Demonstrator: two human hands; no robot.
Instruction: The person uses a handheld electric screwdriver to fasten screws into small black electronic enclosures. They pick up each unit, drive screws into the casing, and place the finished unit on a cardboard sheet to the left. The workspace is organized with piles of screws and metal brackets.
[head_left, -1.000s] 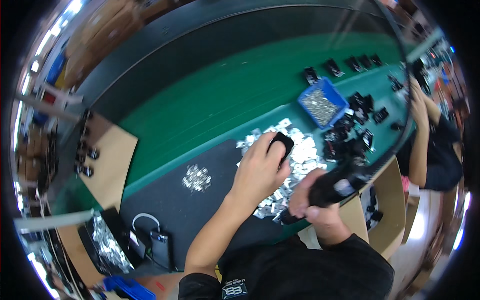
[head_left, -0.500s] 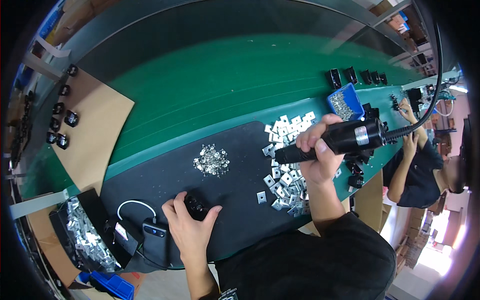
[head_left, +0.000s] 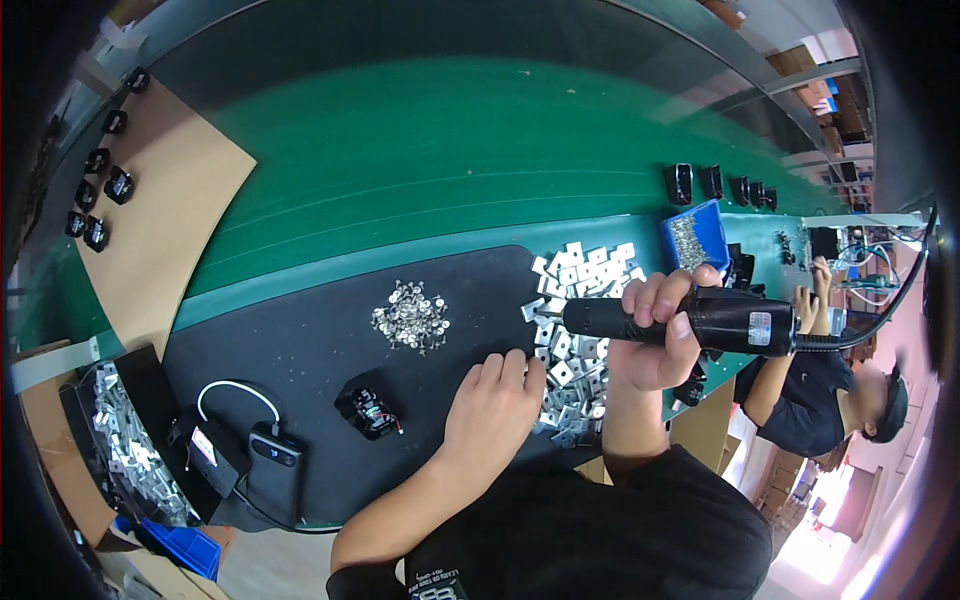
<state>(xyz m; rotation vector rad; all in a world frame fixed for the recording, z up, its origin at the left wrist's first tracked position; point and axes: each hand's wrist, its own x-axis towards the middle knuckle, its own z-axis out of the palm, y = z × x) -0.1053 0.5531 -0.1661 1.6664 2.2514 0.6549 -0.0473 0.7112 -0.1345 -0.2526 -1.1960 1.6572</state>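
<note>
My right hand [head_left: 655, 335] is wrapped round a black electric screwdriver [head_left: 690, 318], held nearly level with its bit pointing left. Its cord leaves from the right end. Below the tool lies a heap of silver square metal plates with holes [head_left: 575, 385]. At the left edge of that heap, my left hand [head_left: 495, 410] rests low over the dark mat, fingers bent downward and close together. Its thumb and whatever is under the fingers are hidden. Left of it, a black plastic housing [head_left: 370, 407] with small wires inside stands alone on the mat.
A pile of screws [head_left: 412, 318] lies mid-mat. A blue bin [head_left: 697, 238] of small parts stands at the right, near black housings [head_left: 680, 184]. At left are a power bank [head_left: 273, 455], a box of metal pieces [head_left: 135, 445] and cardboard [head_left: 190, 170]. A co-worker [head_left: 800, 400] sits at far right.
My left hand has let go of the black housing and moved right to the plates. The screwdriver stays in my right hand, now more level. The view has shifted slightly.
</note>
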